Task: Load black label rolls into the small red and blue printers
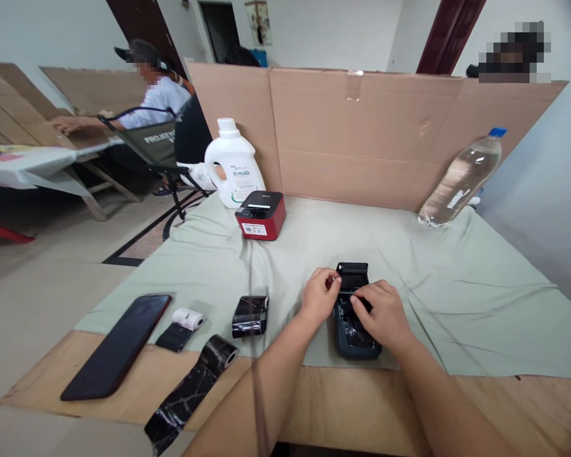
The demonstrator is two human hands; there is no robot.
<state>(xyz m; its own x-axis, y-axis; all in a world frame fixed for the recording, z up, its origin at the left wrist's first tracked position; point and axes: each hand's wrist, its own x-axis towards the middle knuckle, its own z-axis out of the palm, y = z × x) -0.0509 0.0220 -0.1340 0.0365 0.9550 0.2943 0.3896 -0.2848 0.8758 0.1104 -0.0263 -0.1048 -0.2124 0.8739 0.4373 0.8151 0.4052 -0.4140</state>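
Observation:
A black portable printer [359,348] lies on the cloth near the table's front edge, its lid [353,274] raised at the far end. Dark, shiny material shows inside its open bay. My left hand [321,293] is closed, thumb and forefinger pinched at the left side of the printer by the lid. Over the bay bends my right hand [383,312], its fingers and thumb closed on the printer near the hinge; the palm hides part of the inside. To the left are a black-wrapped roll [250,316], a partly unrolled black roll [195,387] and a small white roll with a black tail [183,327].
A dark tablet-like slab [117,349] lies at left. Farther back stand a red and black box-shaped printer [261,217] and a white jug [235,165]. A clear bottle [464,181] leans against the cardboard screen [361,139]. A person [159,98] sits at another table.

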